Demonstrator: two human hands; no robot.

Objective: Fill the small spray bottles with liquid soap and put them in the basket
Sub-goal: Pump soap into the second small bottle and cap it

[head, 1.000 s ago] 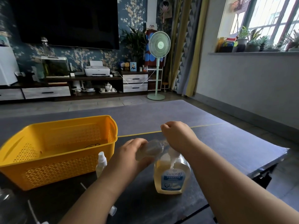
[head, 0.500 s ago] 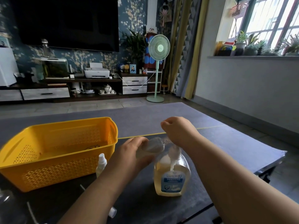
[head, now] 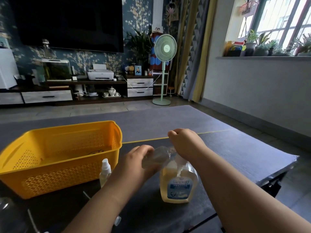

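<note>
Above the amber liquid-soap pump bottle [head: 178, 184], the left hand [head: 134, 163] clamps its fingers round a small clear spray bottle [head: 158, 156]; the right hand [head: 185, 143] curls its fingers over the pump [head: 178, 163]. If the mouth is misaligned, soap could spill.

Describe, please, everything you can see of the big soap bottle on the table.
The big soap bottle is squat, clear plastic, nearly full of amber liquid, with a blue and white label in front. It stands upright on the dark table, to the right of the yellow basket. Its white pump is mostly hidden under the right hand, which curls over it. The left hand holds a small clear bottle tilted against the pump.
</note>
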